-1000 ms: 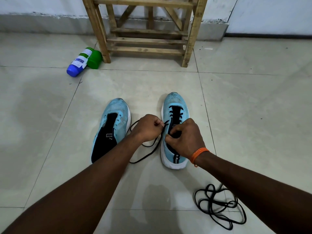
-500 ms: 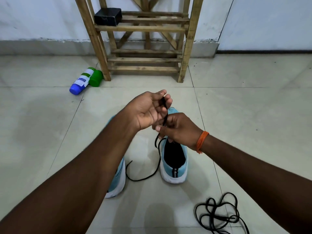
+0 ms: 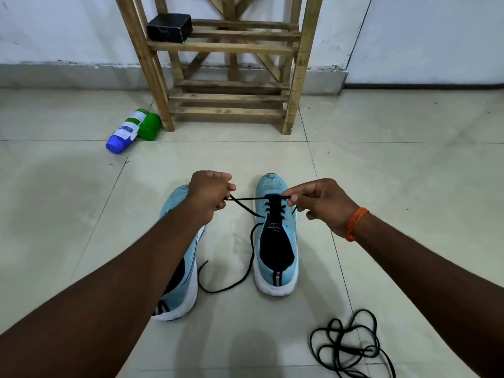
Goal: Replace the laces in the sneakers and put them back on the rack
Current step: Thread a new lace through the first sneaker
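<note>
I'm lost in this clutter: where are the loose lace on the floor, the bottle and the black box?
loose lace [image 3: 364,351], head view, on the tangled middle of the coil.
bottle [image 3: 127,130], head view, on its white label.
black box [image 3: 169,28], head view, on its front face.

Sneakers [image 3: 275,186] before you: light-blue knit cloth uppers, matt; white soles [image 3: 275,289] smooth. Lace [image 3: 246,199]: black woven cord, matt. Rack [image 3: 296,77]: bare wood, rough-sawn. Floor [image 3: 381,186]: pale tiles, glossy sheen. Bottle [image 3: 125,133]: shiny plastic, cap [image 3: 149,126] too. Your wrist band [image 3: 356,222]: orange thread.
</note>
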